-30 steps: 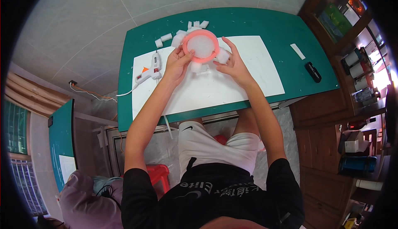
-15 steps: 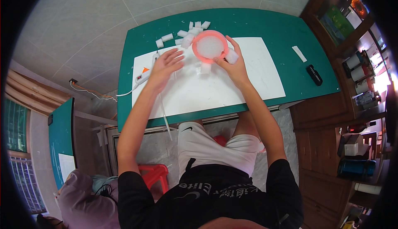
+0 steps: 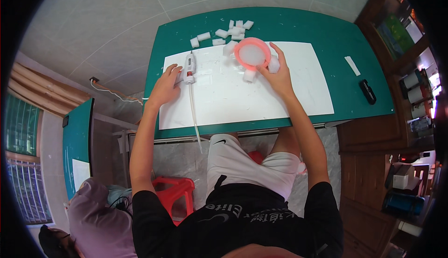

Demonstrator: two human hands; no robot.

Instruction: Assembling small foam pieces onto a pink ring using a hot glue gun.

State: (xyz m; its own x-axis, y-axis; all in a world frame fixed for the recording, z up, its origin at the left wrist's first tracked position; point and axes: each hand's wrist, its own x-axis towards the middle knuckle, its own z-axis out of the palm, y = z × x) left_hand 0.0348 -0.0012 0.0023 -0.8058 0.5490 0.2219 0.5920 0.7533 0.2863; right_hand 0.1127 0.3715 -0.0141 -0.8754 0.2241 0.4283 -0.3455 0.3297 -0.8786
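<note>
My right hand (image 3: pixel 280 76) grips a pink round ring (image 3: pixel 239 62) with a white middle, thumb at its near edge and fingers at its right side. White foam blocks sit around the ring's rim: one foam block (image 3: pixel 249 76) at the near side, one at the left and one under my right fingers. On the left, my left hand (image 3: pixel 166 86) is closed around the handle side of a white glue gun (image 3: pixel 189 66), hiding most of the handle. The nozzle points away from me, and a long clear glue stick (image 3: pixel 193 111) runs from its back past the table edge.
A white sheet (image 3: pixel 224 104) covers part of the green table (image 3: pixel 312 24). Several loose foam blocks (image 3: pixel 221 34) lie behind the ring. At right are a white strip (image 3: pixel 352 65) and a black case (image 3: pixel 367 91). A red stool (image 3: pixel 175 192) and another person (image 3: pixel 95 216) are at lower left.
My left hand has moved left and down from beside the ring to the glue gun, which now lies turned straight ahead. My right hand still holds the ring. The whole view has shifted slightly.
</note>
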